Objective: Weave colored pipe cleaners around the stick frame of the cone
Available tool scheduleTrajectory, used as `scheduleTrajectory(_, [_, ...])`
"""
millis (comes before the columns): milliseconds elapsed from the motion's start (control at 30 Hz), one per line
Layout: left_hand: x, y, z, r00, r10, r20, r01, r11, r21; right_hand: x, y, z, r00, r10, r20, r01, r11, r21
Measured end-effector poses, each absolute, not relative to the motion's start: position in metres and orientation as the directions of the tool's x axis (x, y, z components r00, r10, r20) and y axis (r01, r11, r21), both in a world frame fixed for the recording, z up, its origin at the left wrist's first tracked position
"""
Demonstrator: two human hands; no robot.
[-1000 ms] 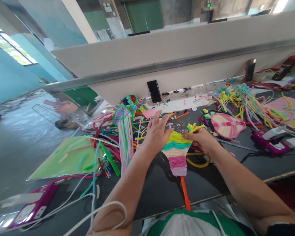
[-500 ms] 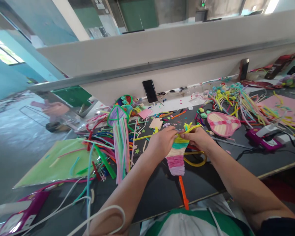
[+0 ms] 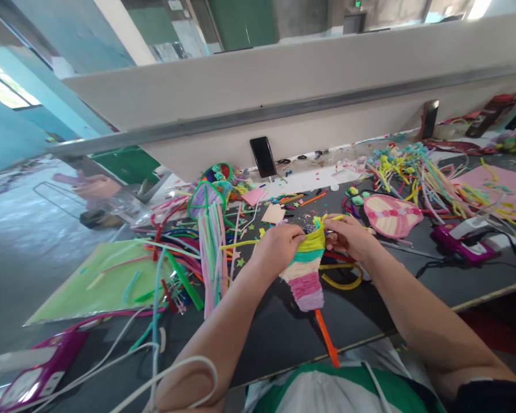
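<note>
Striped piece [image 3: 306, 282] is located near the middle of the table [image 3: 264, 353], between the two forearms, with its wide yellow end far and its narrow lilac end near. From far to near, bands of yellow, teal, cream, pink and lilac are seen. An orange stick [image 3: 327, 337] is seen to extend from the narrow end toward the near table edge.

Left hand [image 3: 277, 249]: thumb and fingers are brought together, clamped on the left part of the yellow end. A yellow strip [image 3: 239, 244] is seen to project left from beside this hand.

Right hand [image 3: 348, 235]: fingers are bent and placed at the right corner of the yellow end, where short yellow ends are bunched; whether the grip is closed cannot be told, since the contact is partly hidden.

Surroundings: a yellow loop [image 3: 348, 285] is laid just right of the striped piece. A pink oval [image 3: 393, 216] is placed farther right, with a purple power strip [image 3: 464, 244] to its right. Left of the left hand, a pastel bundle [image 3: 212, 252] is noted, then a green sheet [image 3: 90, 281]. On the far side, a phone [image 3: 263, 156] is leaned against the white panel [image 3: 206, 155].
</note>
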State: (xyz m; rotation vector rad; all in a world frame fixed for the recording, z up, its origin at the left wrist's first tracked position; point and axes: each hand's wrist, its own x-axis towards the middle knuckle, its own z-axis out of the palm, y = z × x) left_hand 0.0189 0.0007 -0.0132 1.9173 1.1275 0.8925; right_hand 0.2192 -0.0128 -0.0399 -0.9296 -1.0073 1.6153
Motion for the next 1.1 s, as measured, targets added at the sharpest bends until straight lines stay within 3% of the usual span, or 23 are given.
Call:
scheduleTrajectory(367, [0.024, -0.001, -0.014, 0.362, 0.915, 0.177, 0.389, -0.321, 0.863, 0.216, -0.012, -0.046, -0.202, 0.977, -0.064, -0.246, -0.114, -0.963])
scheduleTrajectory(600, [0.03, -0.008, -0.008, 0.369, 0.927, -0.068, 0.582, -0.173, 0.794, 0.214, -0.012, -0.044, -0.191, 0.979, -0.07, -0.274, -0.122, -0.954])
scheduleTrajectory(900, [0.013, 0.003, -0.002, 0.404, 0.901, -0.155, 0.419, -0.032, 0.907, 0.214, -0.011, -0.049, -0.183, 0.979, -0.086, -0.26, -0.132, -0.957])
scheduleTrajectory(1100, [0.013, 0.005, -0.002, 0.453, 0.866, -0.214, 0.47, -0.028, 0.882, 0.212, -0.01, -0.052, -0.207, 0.975, -0.087, -0.256, -0.139, -0.957])
